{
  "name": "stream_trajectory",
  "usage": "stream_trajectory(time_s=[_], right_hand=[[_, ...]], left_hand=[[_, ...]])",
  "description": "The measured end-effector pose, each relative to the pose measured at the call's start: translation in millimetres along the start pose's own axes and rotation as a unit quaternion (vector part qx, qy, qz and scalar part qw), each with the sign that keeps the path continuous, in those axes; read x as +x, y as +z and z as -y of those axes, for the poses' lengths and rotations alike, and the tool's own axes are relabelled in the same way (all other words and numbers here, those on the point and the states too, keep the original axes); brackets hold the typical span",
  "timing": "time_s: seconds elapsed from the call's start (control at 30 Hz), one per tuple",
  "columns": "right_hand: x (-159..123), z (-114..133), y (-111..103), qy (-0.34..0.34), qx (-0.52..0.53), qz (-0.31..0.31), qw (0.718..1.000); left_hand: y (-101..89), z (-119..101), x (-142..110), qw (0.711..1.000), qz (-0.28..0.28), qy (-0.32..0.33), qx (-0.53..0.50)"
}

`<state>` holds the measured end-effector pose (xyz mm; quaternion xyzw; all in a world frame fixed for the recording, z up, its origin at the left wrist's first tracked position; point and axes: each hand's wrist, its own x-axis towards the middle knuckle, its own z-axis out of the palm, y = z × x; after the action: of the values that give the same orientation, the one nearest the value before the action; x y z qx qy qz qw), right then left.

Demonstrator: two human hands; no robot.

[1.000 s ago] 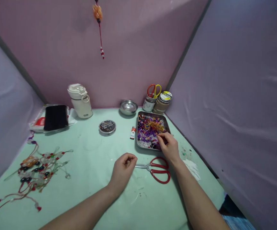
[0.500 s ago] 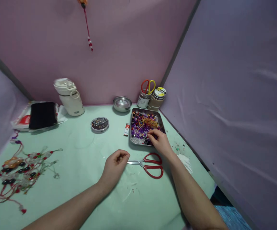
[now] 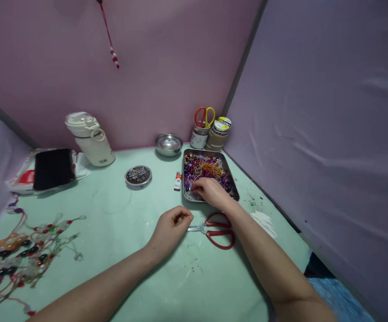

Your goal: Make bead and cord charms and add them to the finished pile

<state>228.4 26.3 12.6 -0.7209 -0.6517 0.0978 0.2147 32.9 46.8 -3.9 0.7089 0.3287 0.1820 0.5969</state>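
Observation:
My right hand [image 3: 210, 191] reaches over the front of a metal tray [image 3: 237, 191], its fingers bent down among the beads. The tray holds purple, black, red and clear beads [image 3: 190, 169] under a tangle of golden cord [image 3: 210, 170]. Whether those fingertips pinch a bead is hidden. My left hand [image 3: 174, 226] hovers low over the table, thumb and index pressed together; anything between them is too small to make out. Red-handled scissors [image 3: 221, 239] lie between my hands, the blade tips partly behind my left fingers.
At left lies a heap of beaded strings [image 3: 29, 250]. A round tin [image 3: 138, 176], lighter [image 3: 178, 181] and steel bowl [image 3: 169, 146] sit farther back. Behind the tray stand two jars, one holding scissors [image 3: 204, 117]. A white bottle [image 3: 93, 141] and dark phone-like slab [image 3: 53, 169] are back left.
My right hand has moved left across the tray, toward its front left corner. The left hand stays pinched near the scissors. The whole view has shifted slightly.

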Motion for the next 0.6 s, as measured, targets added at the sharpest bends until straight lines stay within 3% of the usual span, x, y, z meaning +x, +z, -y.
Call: stream_trajectory(time_s=[0.23,0.6], right_hand=[[3,0,3,0.005,-0.015,0.021,1.000],[4,-1,0,0.017,-0.066,0.043,0.997]], left_hand=[[-3.1,12,4,1.000,-0.011,0.008,-0.008],[-3.9,13,4,1.000,-0.005,0.017,0.009]])
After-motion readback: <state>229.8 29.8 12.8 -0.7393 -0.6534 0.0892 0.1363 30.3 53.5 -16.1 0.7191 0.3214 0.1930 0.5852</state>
